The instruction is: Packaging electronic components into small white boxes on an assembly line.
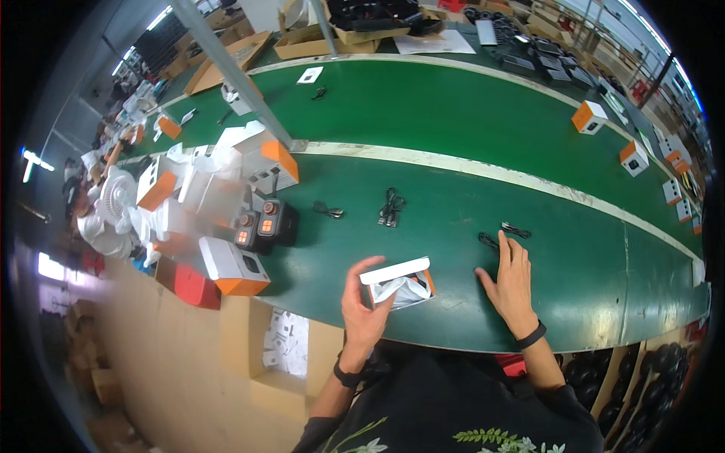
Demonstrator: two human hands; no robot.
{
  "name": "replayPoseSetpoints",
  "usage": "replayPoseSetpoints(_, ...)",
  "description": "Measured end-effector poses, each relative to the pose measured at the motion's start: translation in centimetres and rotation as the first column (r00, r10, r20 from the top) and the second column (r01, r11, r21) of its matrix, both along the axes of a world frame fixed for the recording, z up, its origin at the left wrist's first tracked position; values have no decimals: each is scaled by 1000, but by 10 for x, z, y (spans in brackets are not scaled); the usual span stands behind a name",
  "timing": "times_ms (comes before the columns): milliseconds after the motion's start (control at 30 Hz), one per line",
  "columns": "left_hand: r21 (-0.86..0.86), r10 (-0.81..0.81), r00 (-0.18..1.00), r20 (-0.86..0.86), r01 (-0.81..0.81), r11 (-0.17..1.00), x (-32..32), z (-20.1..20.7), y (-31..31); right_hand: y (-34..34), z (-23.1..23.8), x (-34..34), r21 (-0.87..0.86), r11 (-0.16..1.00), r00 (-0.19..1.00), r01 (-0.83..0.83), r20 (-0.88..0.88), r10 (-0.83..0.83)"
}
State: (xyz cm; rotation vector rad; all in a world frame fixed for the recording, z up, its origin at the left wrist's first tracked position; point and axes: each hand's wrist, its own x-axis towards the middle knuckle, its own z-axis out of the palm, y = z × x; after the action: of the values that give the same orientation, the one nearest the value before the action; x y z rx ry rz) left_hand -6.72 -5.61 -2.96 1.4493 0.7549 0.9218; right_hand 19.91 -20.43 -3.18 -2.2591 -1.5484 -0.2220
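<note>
A small white-and-orange carton stands with its top flap up near the table's front edge. Inside it lies something in a white plastic wrap; what it covers is hidden. My left hand grips the carton's left side, thumb over the front rim. Farther right, my right hand is spread above the table with nothing in it. Its fingertips are beside a coiled black cable, and a second black cable lies just left of them. I cannot tell whether the fingers touch either one.
More black cables lie beyond the carton. Two black handheld devices with orange buttons stand left, among white-and-orange boxes and plastic bags. Behind a pale rail runs a green conveyor belt. Below left is an open cardboard box.
</note>
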Motion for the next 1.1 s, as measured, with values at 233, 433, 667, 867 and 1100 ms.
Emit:
replayPoseSetpoints(233, 42, 203, 978, -48, -201, 979, 6, 4, -19, -1, -20, 16, 97, 991, 986, 92, -149, -77)
replayPoseSetpoints(433, -13, 135, 990, -35, -135, 991, 2, 4, -14, 15, 18, -6, 394, 916, 968, -75, -192, 162)
replayPoseSetpoints(667, -46, 107, 994, 13, -106, 993, 0, 3, -10, 30, 72, -100, 401, 721, 798, -564, 43, 601)
replayPoseSetpoints(867, 84, -9, 992, -124, 20, 996, -8, -3, -4, 62, 58, -107, 254, 866, 900, -431, 57, 432)
replayPoseSetpoints(1100, -332, 2, 885, 465, 172, 927, -17, -9, 8, 60, 72, -98, 21, 832, 833, -554, -3, 554)
